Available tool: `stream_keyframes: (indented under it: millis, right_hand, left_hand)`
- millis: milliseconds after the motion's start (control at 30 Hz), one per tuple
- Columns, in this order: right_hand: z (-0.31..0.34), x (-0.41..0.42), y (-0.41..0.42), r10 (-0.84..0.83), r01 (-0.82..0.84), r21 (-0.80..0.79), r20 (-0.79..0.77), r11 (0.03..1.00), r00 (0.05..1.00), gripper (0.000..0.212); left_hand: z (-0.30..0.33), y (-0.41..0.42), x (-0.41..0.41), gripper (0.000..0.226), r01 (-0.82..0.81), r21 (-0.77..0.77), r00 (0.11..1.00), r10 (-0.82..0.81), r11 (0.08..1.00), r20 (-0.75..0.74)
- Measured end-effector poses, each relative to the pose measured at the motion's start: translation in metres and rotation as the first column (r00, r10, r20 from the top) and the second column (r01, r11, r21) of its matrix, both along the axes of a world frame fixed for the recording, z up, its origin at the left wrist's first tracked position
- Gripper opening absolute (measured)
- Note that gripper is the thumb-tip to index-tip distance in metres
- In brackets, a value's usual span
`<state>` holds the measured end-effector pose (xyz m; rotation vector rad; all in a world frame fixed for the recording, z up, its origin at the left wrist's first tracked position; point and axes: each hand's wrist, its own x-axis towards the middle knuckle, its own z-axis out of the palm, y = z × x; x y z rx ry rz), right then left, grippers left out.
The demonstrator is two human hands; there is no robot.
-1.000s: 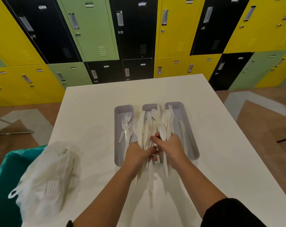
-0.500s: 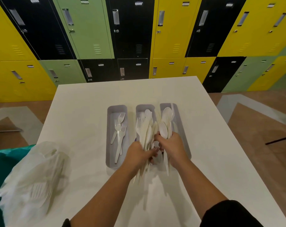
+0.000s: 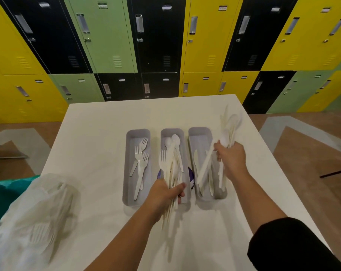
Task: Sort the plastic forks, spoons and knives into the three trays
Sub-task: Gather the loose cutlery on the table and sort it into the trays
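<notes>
White cutlery split since before, left grip [image 3: 166, 194] clutching mixed bundle [image 3: 172, 165], right grip [image 3: 231, 158] clutching spoons [image 3: 227, 132].

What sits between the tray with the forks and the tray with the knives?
In the head view, the middle tray stands between the fork tray and the knife tray; the left hand grips a cutlery bundle over it.

White table [image 3: 99, 133], coloured lockers [image 3: 208, 36]

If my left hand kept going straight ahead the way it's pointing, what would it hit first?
Probably the spoons lying in the middle tray, since the left hand and its bundle of cutlery point along it; height above the tray is unclear.
</notes>
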<state>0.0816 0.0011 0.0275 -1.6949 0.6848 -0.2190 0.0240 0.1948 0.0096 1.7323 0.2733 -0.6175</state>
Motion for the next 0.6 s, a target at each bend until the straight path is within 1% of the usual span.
stream_keyframes:
  millis: [67,100,167,200,233,267,333,400,467,500,600]
  right_hand:
    - [-0.006,0.005,-0.011,0.027,-0.028,-0.135,-0.014,0.991,1.0,0.012]
    - [-0.01,0.006,-0.014,0.065,-0.073,-0.182,-0.046,0.981,0.997,0.017]
    - [-0.015,0.005,-0.015,0.176,-0.207,-0.235,-0.148,0.95,0.973,0.021]
    - [-0.016,0.003,-0.013,0.211,-0.257,-0.266,-0.187,0.929,0.959,0.021]
    - [-0.016,0.001,-0.009,0.22,-0.271,-0.29,-0.197,0.918,0.955,0.019]
    - [-0.015,-0.002,-0.004,0.217,-0.261,-0.287,-0.175,0.922,0.96,0.018]
    - [-0.01,-0.01,0.013,0.241,-0.259,-0.19,-0.112,0.947,0.964,0.014]
    - [-0.005,-0.02,0.036,0.347,-0.356,-0.087,-0.102,0.93,0.932,0.008]
    - [-0.005,-0.027,0.055,0.42,-0.426,-0.041,-0.115,0.904,0.9,0.009]
    - [-0.006,-0.029,0.061,0.42,-0.426,-0.028,-0.118,0.904,0.9,0.01]
    - [-0.012,-0.032,0.068,0.382,-0.387,-0.008,-0.149,0.922,0.912,0.009]
  left_hand:
    - [-0.003,0.001,0.002,0.021,-0.031,-0.021,0.999,0.031,0.999,-0.008]
    - [-0.003,0.001,0.003,0.022,-0.036,-0.03,0.999,0.036,0.999,-0.012]
    - [-0.003,0.001,0.005,0.023,-0.039,-0.058,0.999,0.038,0.998,-0.023]
    - [-0.003,0.0,0.006,0.024,-0.037,-0.072,0.999,0.036,0.997,-0.027]
    - [-0.002,0.0,0.006,0.025,-0.036,-0.083,0.999,0.033,0.996,-0.029]
    - [-0.002,-0.001,0.007,0.026,-0.035,-0.089,0.999,0.033,0.995,-0.027]
    - [-0.003,-0.002,0.008,0.028,-0.023,-0.069,1.0,0.023,0.997,-0.007]
    - [-0.004,-0.003,0.008,0.024,0.0,-0.044,0.999,0.002,0.999,0.037]
    - [-0.004,-0.006,0.007,0.013,0.018,-0.026,0.996,-0.016,1.0,0.087]
    - [-0.004,-0.007,0.007,0.01,0.022,-0.008,0.993,-0.021,1.0,0.112]
    - [-0.006,-0.008,0.008,0.014,0.035,0.099,0.983,-0.053,0.994,0.176]
